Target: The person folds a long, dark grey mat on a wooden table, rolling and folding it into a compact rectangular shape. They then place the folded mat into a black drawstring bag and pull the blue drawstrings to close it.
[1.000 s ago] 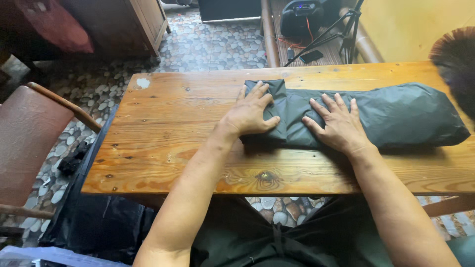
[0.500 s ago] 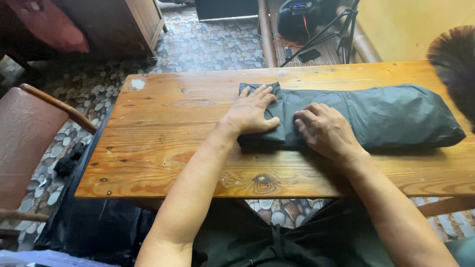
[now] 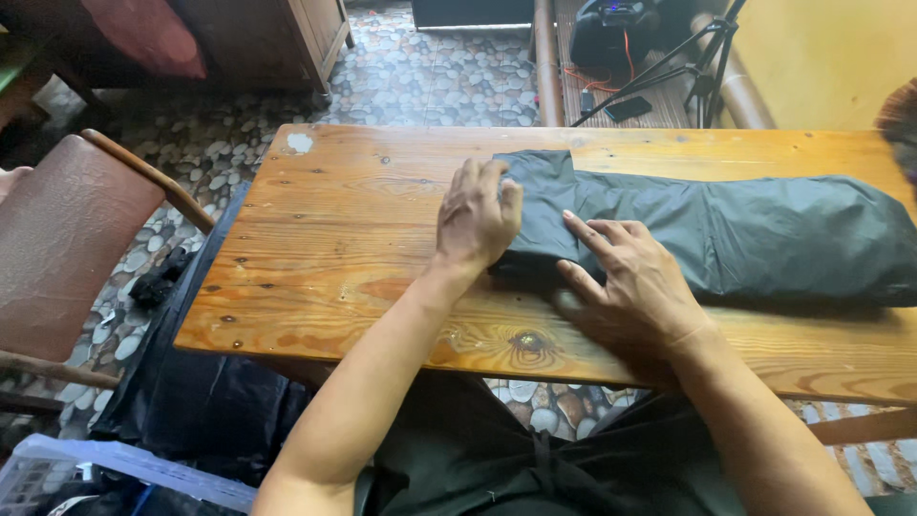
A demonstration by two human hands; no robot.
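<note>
A dark grey folded garment lies lengthwise on a wooden table, stretching from the middle to the right edge. My left hand curls over the garment's left end, its fingers gripping the cloth's edge. Beside it, my right hand rests at the garment's near edge, index finger stretched onto the cloth and the other fingers tucked at its front border.
A brown padded chair stands to the left of the table. A tripod with cables and a dark bag stand beyond the far edge by a yellow wall. Pebble-patterned floor surrounds the table. A plastic crate is at lower left.
Both hands slid left and nearer along the garment. The left hand went from flat to gripping the left end; the right hand moved off the top to the near edge.
</note>
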